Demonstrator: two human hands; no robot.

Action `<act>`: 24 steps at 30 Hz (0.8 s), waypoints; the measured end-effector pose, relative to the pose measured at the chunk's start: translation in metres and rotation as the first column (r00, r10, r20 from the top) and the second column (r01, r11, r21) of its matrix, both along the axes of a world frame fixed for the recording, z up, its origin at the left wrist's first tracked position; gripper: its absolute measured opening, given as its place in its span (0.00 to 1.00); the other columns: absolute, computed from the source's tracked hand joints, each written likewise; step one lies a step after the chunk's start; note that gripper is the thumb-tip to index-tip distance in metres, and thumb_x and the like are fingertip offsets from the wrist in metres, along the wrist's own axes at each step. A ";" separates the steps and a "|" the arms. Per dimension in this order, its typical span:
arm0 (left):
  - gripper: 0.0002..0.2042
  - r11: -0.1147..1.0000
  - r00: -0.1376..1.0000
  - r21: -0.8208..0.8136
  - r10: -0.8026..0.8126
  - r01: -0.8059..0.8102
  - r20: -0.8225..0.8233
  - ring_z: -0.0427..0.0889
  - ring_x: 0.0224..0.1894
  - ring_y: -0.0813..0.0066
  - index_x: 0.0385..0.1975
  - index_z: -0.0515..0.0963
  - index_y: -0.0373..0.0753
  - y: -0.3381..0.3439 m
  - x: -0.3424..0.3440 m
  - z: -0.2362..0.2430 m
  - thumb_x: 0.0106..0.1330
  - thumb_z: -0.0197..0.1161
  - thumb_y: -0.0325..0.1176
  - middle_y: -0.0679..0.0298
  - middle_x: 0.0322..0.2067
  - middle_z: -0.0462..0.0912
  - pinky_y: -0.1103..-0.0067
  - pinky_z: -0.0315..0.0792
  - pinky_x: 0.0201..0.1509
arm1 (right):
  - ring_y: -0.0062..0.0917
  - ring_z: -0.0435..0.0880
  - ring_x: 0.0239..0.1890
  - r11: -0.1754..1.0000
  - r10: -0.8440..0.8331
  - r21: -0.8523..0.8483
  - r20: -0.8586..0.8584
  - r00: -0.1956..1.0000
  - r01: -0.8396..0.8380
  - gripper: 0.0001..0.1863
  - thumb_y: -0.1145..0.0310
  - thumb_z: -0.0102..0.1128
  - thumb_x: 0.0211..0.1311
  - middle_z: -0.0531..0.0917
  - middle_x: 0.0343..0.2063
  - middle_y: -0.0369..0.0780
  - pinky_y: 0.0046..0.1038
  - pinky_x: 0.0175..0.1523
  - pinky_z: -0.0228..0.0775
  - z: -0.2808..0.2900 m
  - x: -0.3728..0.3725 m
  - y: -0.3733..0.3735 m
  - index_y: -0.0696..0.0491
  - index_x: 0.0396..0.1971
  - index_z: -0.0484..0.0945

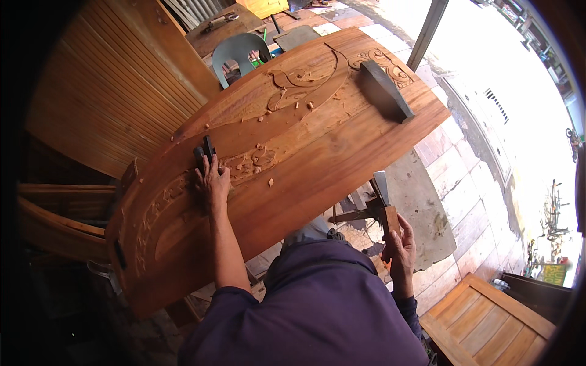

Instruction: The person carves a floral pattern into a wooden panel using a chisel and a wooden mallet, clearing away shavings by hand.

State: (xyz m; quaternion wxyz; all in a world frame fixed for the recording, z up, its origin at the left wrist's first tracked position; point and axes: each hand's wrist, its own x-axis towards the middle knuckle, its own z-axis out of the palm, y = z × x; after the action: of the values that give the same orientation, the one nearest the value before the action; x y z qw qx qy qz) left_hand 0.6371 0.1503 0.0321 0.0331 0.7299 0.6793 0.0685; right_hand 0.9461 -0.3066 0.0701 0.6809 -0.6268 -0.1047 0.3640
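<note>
A large curved-edge wooden panel (305, 177) with carved scrollwork lies in front of me. My left hand (215, 183) is over its left part, fingers closed around a small dark tool (209, 147) whose exact kind I cannot make out. My right hand (401, 247), off the panel's near edge, grips the wooden handle of a tool with a broad metal blade (380, 188) pointing up and away. Its lower end is partly hidden by my fingers. Carved relief (253, 160) lies just right of my left hand, with wood chips (310, 105) scattered about.
A long dark block (386, 91) rests on the panel's far right. Behind stand a green-grey plastic chair (239, 55) and a slatted wooden panel (128, 67). A grey slab (421, 207) is beyond my right hand; a wooden frame panel (488, 320) leans at lower right.
</note>
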 end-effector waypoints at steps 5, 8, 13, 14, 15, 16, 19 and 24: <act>0.33 0.999 0.999 0.014 -0.037 0.036 0.032 0.53 0.86 0.42 0.83 0.65 0.63 -0.006 -0.056 -0.010 0.78 0.58 0.50 0.71 0.86 0.56 0.41 0.52 0.84 | 0.13 0.78 0.20 0.999 0.009 0.038 -0.069 0.998 -0.006 0.34 0.61 0.69 0.79 0.86 0.36 0.37 0.19 0.23 0.69 -0.005 -0.010 -0.020 0.53 0.78 0.68; 0.32 0.997 0.997 0.047 -0.069 0.068 0.025 0.55 0.85 0.41 0.81 0.69 0.56 -0.014 -0.038 -0.006 0.78 0.62 0.51 0.66 0.85 0.60 0.44 0.54 0.84 | 0.13 0.78 0.21 0.998 0.040 0.043 -0.072 0.997 -0.037 0.34 0.60 0.70 0.79 0.86 0.38 0.37 0.20 0.24 0.70 -0.005 -0.007 -0.020 0.53 0.78 0.69; 0.22 0.931 0.868 0.289 -0.324 0.221 0.378 0.77 0.72 0.48 0.68 0.84 0.45 -0.029 0.029 0.009 0.78 0.67 0.42 0.59 0.67 0.85 0.58 0.73 0.73 | 0.13 0.79 0.25 0.992 0.118 0.040 -0.079 0.990 -0.116 0.36 0.58 0.71 0.78 0.85 0.41 0.38 0.20 0.26 0.72 -0.007 -0.001 -0.001 0.53 0.78 0.69; 0.19 0.909 0.851 0.319 -0.379 0.268 0.364 0.81 0.66 0.51 0.65 0.86 0.44 -0.036 0.060 0.016 0.77 0.69 0.40 0.60 0.61 0.88 0.61 0.76 0.69 | 0.13 0.79 0.25 0.992 0.125 0.034 -0.086 0.988 -0.122 0.36 0.58 0.71 0.78 0.85 0.41 0.38 0.20 0.26 0.72 -0.004 0.001 0.005 0.53 0.78 0.69; 0.17 0.884 0.830 0.348 -0.433 0.314 0.351 0.84 0.60 0.54 0.61 0.88 0.44 -0.041 0.094 0.019 0.76 0.71 0.38 0.61 0.55 0.91 0.65 0.79 0.64 | 0.14 0.80 0.26 0.987 0.161 0.026 -0.076 0.984 -0.160 0.36 0.58 0.71 0.78 0.85 0.42 0.38 0.20 0.27 0.72 -0.002 0.005 0.011 0.53 0.78 0.68; 0.18 0.866 0.810 0.354 -0.472 0.353 0.348 0.84 0.58 0.54 0.62 0.88 0.45 -0.037 0.122 0.019 0.75 0.72 0.39 0.61 0.55 0.90 0.64 0.80 0.63 | 0.14 0.80 0.26 0.984 0.176 0.021 -0.071 0.982 -0.175 0.35 0.59 0.71 0.79 0.85 0.42 0.38 0.20 0.28 0.72 0.001 0.007 0.018 0.53 0.79 0.68; 0.19 0.846 0.743 0.326 -0.528 0.421 0.411 0.84 0.55 0.54 0.61 0.88 0.46 -0.011 0.197 0.011 0.72 0.75 0.40 0.62 0.51 0.89 0.63 0.81 0.60 | 0.14 0.80 0.28 0.976 0.219 0.002 -0.074 0.973 -0.219 0.36 0.60 0.71 0.79 0.83 0.42 0.36 0.21 0.29 0.73 0.010 0.007 0.038 0.52 0.80 0.67; 0.15 0.781 0.688 0.343 -0.624 0.522 0.371 0.85 0.52 0.53 0.52 0.88 0.44 0.029 0.248 -0.011 0.68 0.78 0.40 0.60 0.46 0.88 0.63 0.81 0.56 | 0.15 0.81 0.32 0.975 0.200 -0.082 -0.067 0.977 -0.206 0.41 0.61 0.74 0.76 0.80 0.42 0.36 0.22 0.31 0.75 0.023 0.008 0.066 0.50 0.83 0.64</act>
State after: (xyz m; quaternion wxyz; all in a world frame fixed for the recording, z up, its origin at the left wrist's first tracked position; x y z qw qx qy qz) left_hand 0.8851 0.1795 0.0211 0.1374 0.8664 0.3756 0.2989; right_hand 0.9540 -0.2408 0.0933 0.6145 -0.6314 -0.1320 0.4542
